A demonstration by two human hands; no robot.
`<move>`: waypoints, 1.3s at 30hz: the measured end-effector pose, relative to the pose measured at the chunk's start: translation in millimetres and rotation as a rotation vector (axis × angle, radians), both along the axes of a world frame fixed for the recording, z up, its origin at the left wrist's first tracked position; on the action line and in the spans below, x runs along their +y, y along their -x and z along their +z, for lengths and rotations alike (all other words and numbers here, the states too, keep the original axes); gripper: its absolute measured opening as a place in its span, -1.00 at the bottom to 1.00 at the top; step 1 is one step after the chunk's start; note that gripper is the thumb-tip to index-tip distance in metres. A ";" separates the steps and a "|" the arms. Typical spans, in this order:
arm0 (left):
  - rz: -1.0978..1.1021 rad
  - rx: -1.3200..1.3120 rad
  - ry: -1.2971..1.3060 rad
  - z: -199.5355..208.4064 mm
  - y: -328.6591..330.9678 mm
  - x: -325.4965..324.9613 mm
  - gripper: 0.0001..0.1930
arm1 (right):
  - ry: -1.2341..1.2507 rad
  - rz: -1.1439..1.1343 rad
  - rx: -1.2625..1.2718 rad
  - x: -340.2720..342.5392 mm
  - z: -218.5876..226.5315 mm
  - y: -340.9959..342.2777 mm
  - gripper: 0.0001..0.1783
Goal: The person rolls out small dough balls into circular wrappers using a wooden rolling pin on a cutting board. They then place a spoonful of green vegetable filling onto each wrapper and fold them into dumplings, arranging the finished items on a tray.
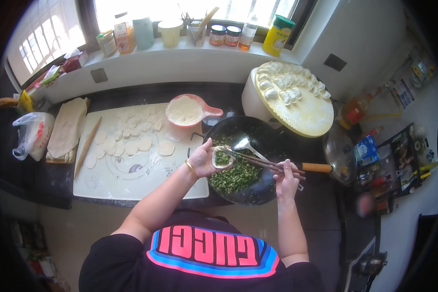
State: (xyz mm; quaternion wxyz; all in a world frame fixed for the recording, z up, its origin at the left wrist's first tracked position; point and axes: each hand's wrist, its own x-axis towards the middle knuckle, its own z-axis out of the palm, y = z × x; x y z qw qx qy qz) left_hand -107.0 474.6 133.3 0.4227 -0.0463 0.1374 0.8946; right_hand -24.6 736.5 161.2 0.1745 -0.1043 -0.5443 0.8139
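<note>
My left hand point(203, 160) holds a round dumpling wrapper point(217, 156) above the left side of a black wok point(272, 134). Green chopped filling sits in the wrapper. In my right hand point(286, 181) is a pair of chopsticks point(258, 161), their tips reaching to the filling in the wrapper. Loose green filling point(236, 179) covers much of the wok's bottom. A spatula point(315, 167) with a wooden handle rests in the wok, its metal head in the filling. Its handle passes just beyond my right hand.
Flat wrappers point(131, 147) and a rolling pin point(88, 146) lie on a floured white mat point(180, 189). A red-handled scoop point(207, 110) of flour stands beside the wok. Finished dumplings point(289, 80) cover part of a round yellow tray point(312, 117). Jars point(217, 36) line the sill.
</note>
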 end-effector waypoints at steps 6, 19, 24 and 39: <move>-0.027 0.007 -0.002 3.1 -0.3 -2.9 -0.33 | 0.119 0.031 -0.047 2.8 -5.6 5.1 -0.81; -0.068 -0.056 0.005 3.1 -0.3 -4.7 -0.33 | 0.125 0.206 -0.016 11.0 -5.5 10.7 -0.80; -0.127 -0.069 -0.035 6.9 -0.7 -4.8 -0.30 | 0.090 0.210 -0.066 16.1 -16.5 13.0 -0.81; -0.099 -0.084 0.032 3.5 -7.6 -5.0 -0.34 | 0.155 0.045 0.006 25.6 -23.4 15.9 -0.80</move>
